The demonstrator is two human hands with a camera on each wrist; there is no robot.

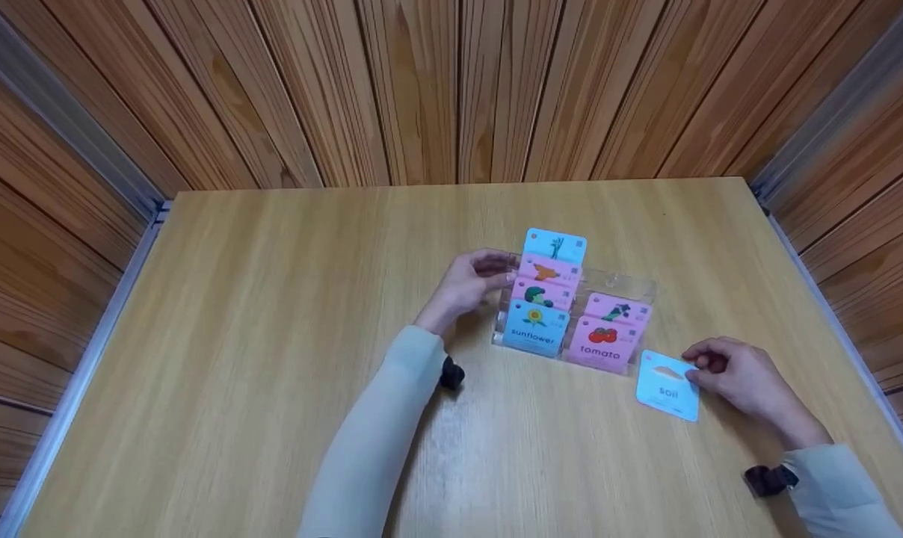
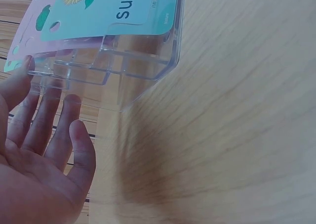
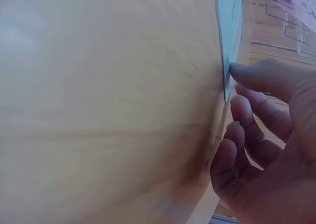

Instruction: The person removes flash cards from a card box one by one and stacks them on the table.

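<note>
A clear plastic card rack (image 1: pixel 616 282) stands on the table with cards in two tiered columns. My left hand (image 1: pixel 466 285) holds its left side, thumb in front and fingers behind the see-through plastic (image 2: pixel 113 78). The left column bears a blue sunflower card (image 1: pixel 535 329) in front, two pink picture cards behind it and a blue card (image 1: pixel 555 245) at the top. In the right column, a pink tomato card (image 1: pixel 605 345) sits before another pink card (image 1: pixel 617 308). My right hand (image 1: pixel 747 373) pinches a blue soil card (image 1: pixel 664 396) by its right edge, right of the rack.
The wooden table (image 1: pixel 272 336) stretches far to the left of the rack. Plank walls (image 1: pixel 414 90) rise behind and at both sides, with metal rails along the table's side edges. A dark wrist device (image 1: pixel 770 480) sits at each cuff.
</note>
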